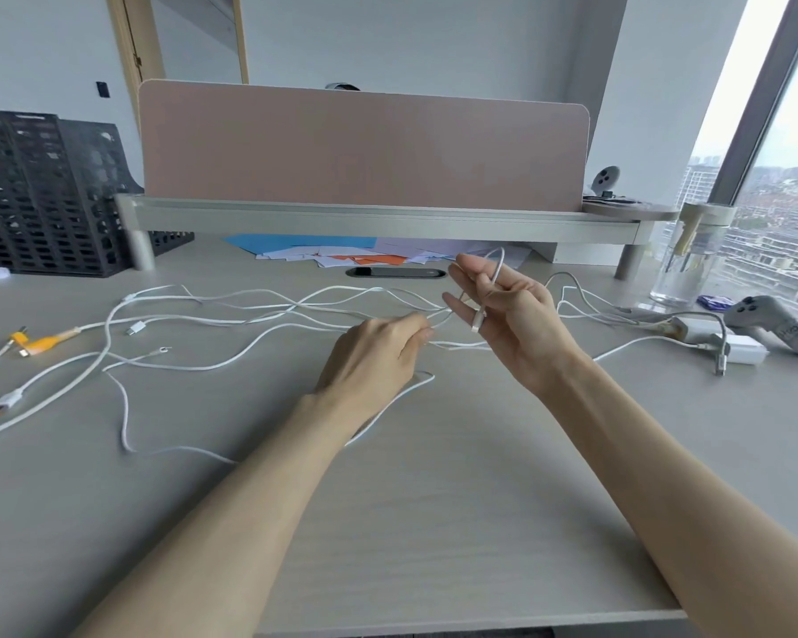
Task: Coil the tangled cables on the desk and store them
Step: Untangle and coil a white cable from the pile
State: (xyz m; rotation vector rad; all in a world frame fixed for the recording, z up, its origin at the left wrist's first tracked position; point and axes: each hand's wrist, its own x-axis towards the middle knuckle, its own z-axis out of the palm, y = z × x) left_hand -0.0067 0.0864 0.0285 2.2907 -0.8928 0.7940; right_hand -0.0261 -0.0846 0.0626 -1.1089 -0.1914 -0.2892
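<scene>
Both hands on one white cable point(498, 269), lifted just above the counter point(434, 499).

The right hand point(507, 315) is raised palm-in with its fingers loosely curled. The cable loops up over them, and its plug point(477, 322) dangles in front of the palm. The left hand point(374, 356) sits lower and just beside it, fingertips pinching the same cable where it leaves the loop. From there the line runs into the tangled cables point(249, 310), which sprawl across the counter from the left edge to the white charger point(742, 349) and the grey controller point(775, 320) on the right. At the back, papers point(342, 255) lie under the riser shelf point(388, 218). A black crate point(42, 191) stands far left and a clear jar point(687, 264) far right.
</scene>
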